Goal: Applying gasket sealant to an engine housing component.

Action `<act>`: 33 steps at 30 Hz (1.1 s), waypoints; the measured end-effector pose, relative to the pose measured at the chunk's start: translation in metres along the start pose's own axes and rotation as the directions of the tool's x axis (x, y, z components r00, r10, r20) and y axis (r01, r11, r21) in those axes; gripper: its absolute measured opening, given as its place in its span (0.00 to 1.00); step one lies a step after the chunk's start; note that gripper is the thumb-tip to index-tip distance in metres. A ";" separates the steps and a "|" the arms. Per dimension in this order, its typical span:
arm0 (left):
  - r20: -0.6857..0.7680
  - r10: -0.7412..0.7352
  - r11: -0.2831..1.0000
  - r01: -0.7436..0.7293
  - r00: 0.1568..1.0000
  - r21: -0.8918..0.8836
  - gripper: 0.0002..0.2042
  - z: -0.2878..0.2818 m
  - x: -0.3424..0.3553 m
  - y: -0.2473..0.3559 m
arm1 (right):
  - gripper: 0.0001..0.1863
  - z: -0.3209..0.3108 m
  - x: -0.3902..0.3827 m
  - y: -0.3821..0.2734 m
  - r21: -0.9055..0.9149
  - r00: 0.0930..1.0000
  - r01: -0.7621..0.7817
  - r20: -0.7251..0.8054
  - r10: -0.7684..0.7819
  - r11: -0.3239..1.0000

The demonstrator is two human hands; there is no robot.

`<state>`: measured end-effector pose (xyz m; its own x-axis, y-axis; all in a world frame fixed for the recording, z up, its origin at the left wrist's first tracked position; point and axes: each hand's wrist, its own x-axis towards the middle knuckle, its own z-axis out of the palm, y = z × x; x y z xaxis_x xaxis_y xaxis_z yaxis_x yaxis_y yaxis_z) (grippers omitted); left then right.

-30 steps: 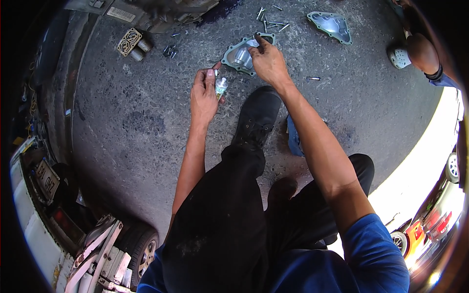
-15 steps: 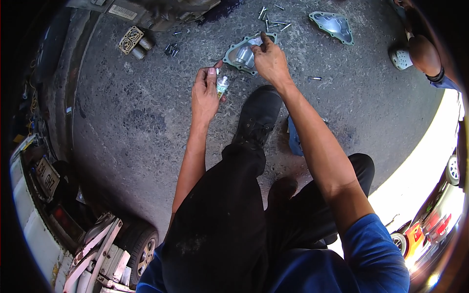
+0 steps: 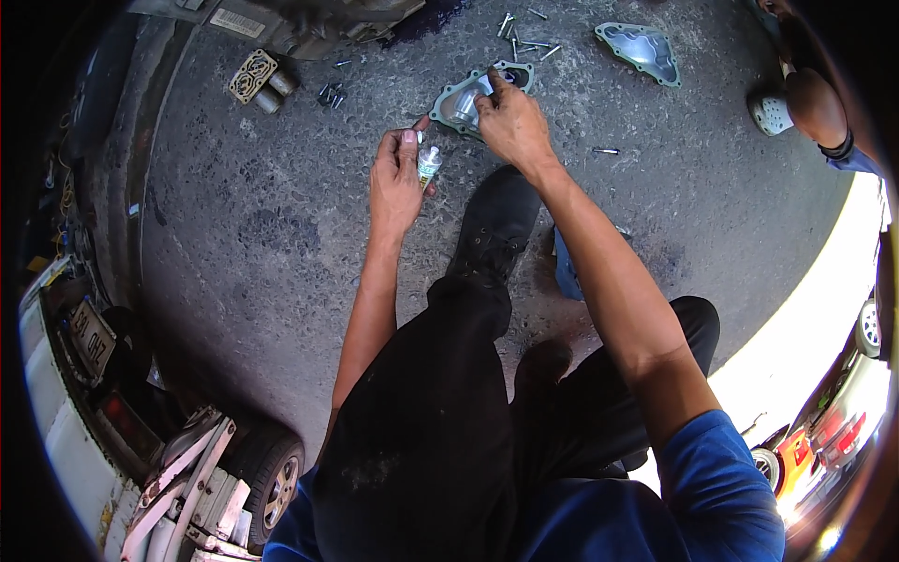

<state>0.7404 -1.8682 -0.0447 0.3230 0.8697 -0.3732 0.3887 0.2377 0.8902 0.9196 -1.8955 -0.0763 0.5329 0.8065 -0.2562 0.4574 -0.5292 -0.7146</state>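
So the left hand [image 3: 397, 183] had its fingers clamped on one small tube [image 3: 429, 169], nozzle up — my guess is so nothing dribbled — with one white bit [image 3: 420, 138], probably the cap, by the thumb tip. The right hand [image 3: 515, 124] was over one metal cover [image 3: 450, 103], which sat on the ground [image 3: 281, 187] just past the boot [image 3: 493, 220], likely for easy reach. Its thumb and index looked apart, but I couldn't tell if they had hold of anything. A second cover [image 3: 646, 58] lay off to the right, and one two-cylinder block [image 3: 253, 77] to the left. One lone bolt [image 3: 606, 151] lay apart; roughly half a dozen silver bolts [image 3: 536, 43] and some dark bolts [image 3: 328, 94] — too bunched to count — were maybe grouped to avoid mixing.
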 end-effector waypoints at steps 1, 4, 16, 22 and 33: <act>0.009 -0.022 1.000 0.022 1.000 0.001 0.21 -0.002 -0.001 0.000 | 0.29 0.000 -0.005 -0.003 0.033 0.997 -0.005 0.078 0.002 0.999; 0.007 -0.028 1.000 0.028 1.000 -0.005 0.21 -0.004 -0.002 -0.001 | 0.29 0.000 -0.011 -0.007 0.082 0.993 -0.016 0.117 0.006 0.996; 0.005 -0.014 1.000 0.014 1.000 0.000 0.20 -0.004 -0.001 -0.004 | 0.28 0.006 -0.018 -0.013 0.083 0.994 0.055 0.086 -0.062 0.995; 0.009 -0.018 1.000 0.018 1.000 -0.023 0.20 -0.001 -0.001 -0.003 | 0.29 0.006 -0.015 -0.015 0.051 0.994 0.029 0.107 -0.035 0.998; 0.029 -0.008 0.998 0.010 1.000 -0.061 0.21 -0.003 0.000 -0.006 | 0.28 0.012 -0.021 -0.019 0.025 0.984 0.136 0.111 -0.138 0.990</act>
<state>0.7359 -1.8680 -0.0492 0.3444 0.8550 -0.3878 0.3384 0.2722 0.9008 0.8915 -1.8993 -0.0653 0.3826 0.8959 -0.2257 0.5076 -0.4079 -0.7589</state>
